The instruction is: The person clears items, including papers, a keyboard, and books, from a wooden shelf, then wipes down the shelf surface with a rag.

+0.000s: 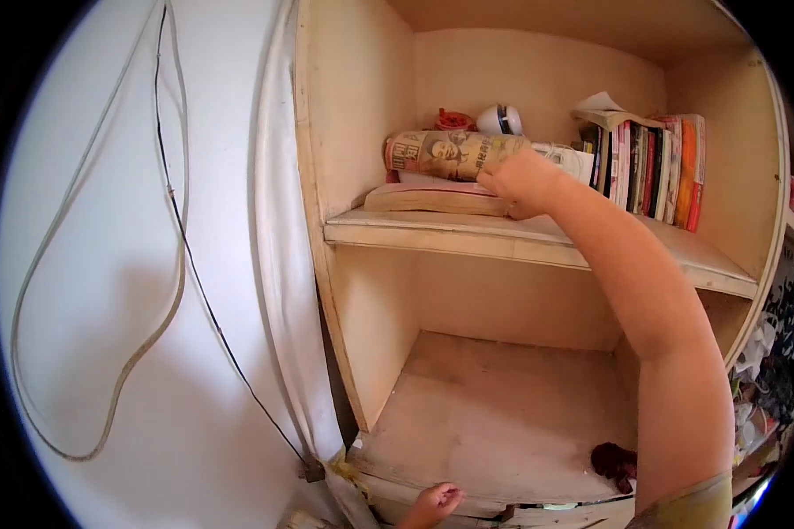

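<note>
- Holds left hand (pixel 439 501) low by the front edge of the lower board (pixel 503 406), fingers bent inward; cannot tell whether closed on anything.
- Could knock knuckles against that edge if raised blindly, being so near.
- Could brush the dark red thing (pixel 613 463) off the board with right arm (pixel 679 388) if lowered carelessly, given the closeness to the front.
- Reaches right hand (pixel 528 183) up to the upper shelf (pixel 450 234), fingers bent against roll (pixel 454 154) and near the right end of book (pixel 432 202); cannot tell exactly what is pinched.
- Could send roll over the shelf edge if tugged from beneath, because of its round shape and apparent perch above book.
- Could crumple or tear roll's thin paper by squeezing hard.
- Could push the upright books (pixel 648 167) askew with a sideways swing, and slide the loose papers (pixel 604 115) off their tops.
- In the lower compartment (pixel 503 295), shows the dark red thing, toward the right front.
- In the upper compartment (pixel 353 106), holds roll and book at left, upright books with papers at right.
- Farther back there, behind roll, shows a red thing (pixel 454 120) beside a white thing (pixel 494 120).
</note>
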Demonstrator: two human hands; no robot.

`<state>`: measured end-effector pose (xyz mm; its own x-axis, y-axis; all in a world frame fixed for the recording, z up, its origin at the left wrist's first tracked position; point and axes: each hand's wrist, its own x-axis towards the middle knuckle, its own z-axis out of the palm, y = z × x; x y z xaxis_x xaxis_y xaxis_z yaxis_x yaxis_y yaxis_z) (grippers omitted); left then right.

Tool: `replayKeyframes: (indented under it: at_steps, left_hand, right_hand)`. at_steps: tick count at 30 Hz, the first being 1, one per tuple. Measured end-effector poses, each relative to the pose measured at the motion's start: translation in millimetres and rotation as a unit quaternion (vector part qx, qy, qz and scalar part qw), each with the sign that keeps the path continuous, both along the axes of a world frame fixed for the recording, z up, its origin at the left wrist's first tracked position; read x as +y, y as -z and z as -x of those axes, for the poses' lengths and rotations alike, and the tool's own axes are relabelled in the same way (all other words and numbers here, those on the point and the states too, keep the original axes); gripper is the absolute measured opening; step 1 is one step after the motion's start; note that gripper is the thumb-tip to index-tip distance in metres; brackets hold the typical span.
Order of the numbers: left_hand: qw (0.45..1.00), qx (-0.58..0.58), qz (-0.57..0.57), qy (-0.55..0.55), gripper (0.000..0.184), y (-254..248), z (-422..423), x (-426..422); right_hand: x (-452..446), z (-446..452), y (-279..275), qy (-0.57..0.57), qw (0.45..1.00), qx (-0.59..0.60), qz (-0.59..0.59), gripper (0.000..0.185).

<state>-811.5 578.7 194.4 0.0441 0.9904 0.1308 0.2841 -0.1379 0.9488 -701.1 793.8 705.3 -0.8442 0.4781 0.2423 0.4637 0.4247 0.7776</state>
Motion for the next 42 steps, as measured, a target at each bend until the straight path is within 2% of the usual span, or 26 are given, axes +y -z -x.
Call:
replayKeyframes:
  at_steps: [2, 5, 7, 9, 12, 16, 18, 20, 22, 24, 28, 30, 31, 33, 37, 39, 40, 42]
  left_hand:
    - [1.000, -0.010, -0.016, -0.001, 0.019, -2.4, 2.6, 0.9]
    - [1.000, -0.022, -0.016, 0.004, 0.017, 2.7, 5.3, 4.6]
    - [1.000, -0.022, -0.002, 0.015, 0.016, 3.7, 9.5, 6.7]
    - [0.981, -0.139, 0.098, 0.092, 0.017, -10.3, 16.2, 5.1]
    - [0.977, -0.163, 0.107, 0.092, 0.017, -0.2, 18.4, 9.7]
    - [0.978, -0.152, 0.108, 0.098, 0.017, -13.9, 18.5, 11.6]
    - [0.989, -0.073, 0.092, 0.088, 0.016, -24.1, 18.7, 13.0]
    - [0.990, -0.058, 0.088, 0.088, 0.017, -22.7, 21.4, 17.7]
    - [0.991, -0.041, 0.086, 0.089, 0.017, -24.6, 24.7, 18.9]
    - [0.986, -0.113, 0.085, 0.085, 0.016, -40.5, 26.3, 21.3]
    - [0.990, -0.090, 0.062, 0.091, 0.014, -71.7, 37.4, 34.6]
    - [0.997, -0.037, 0.000, 0.070, 0.013, -108.0, 42.5, 41.9]
    - [0.997, -0.037, 0.003, 0.071, 0.013, -125.1, 43.1, 46.0]
    - [0.989, -0.046, -0.132, 0.040, 0.013, -159.1, 43.6, 55.6]
    - [0.979, -0.041, -0.188, 0.074, 0.012, -216.6, 46.6, 72.9]
    - [0.962, -0.134, -0.222, 0.085, 0.016, -240.5, 42.0, 80.2]
    - [0.961, -0.133, -0.226, 0.085, 0.016, -252.3, 39.6, 84.3]
    - [0.929, -0.221, -0.279, 0.100, 0.020, -276.1, 35.8, 92.4]
  right_hand:
    - [1.5, 2.7, -0.3, -0.033, 0.999, 0.014, 0.008, 0.032]
    - [-0.4, 3.5, -3.8, 0.027, 0.998, -0.005, 0.050, 0.028]
    - [5.7, -2.9, -3.9, -0.042, 0.997, 0.061, 0.022, 0.025]
    - [10.9, -3.3, -3.9, -0.069, 0.993, 0.093, 0.029, 0.024]
    - [22.4, 0.7, -0.7, -0.113, 0.979, 0.161, 0.056, 0.022]
    - [24.6, 9.6, -3.3, -0.115, 0.953, 0.261, 0.105, 0.018]
    - [22.3, 12.6, -5.2, -0.119, 0.949, 0.279, 0.087, 0.017]
    - [20.9, 9.9, -9.0, -0.123, 0.944, 0.299, 0.071, 0.016]
    - [20.4, 1.5, -18.5, -0.188, 0.924, 0.327, 0.058, 0.017]
    - [2.3, -10.4, -32.7, -0.186, 0.934, 0.300, 0.048, 0.019]
    - [-39.7, -37.2, -35.8, -0.190, 0.923, 0.326, 0.070, 0.022]
    - [-58.7, -45.8, -28.1, -0.201, 0.916, 0.338, 0.079, 0.021]
    - [-67.9, -49.1, -22.7, -0.181, 0.924, 0.330, 0.069, 0.020]
    - [-80.2, -52.4, -8.7, -0.172, 0.937, 0.303, 0.021, 0.015]
    - [-102.4, -50.1, 14.1, -0.157, 0.942, 0.295, -0.023, 0.010]
    - [-105.8, -48.6, 21.1, -0.166, 0.943, 0.284, -0.046, 0.011]
    - [-106.0, -48.0, 24.7, -0.173, 0.944, 0.273, -0.066, 0.012]
    - [-109.7, -46.9, 31.6, -0.181, 0.947, 0.253, -0.084, 0.015]
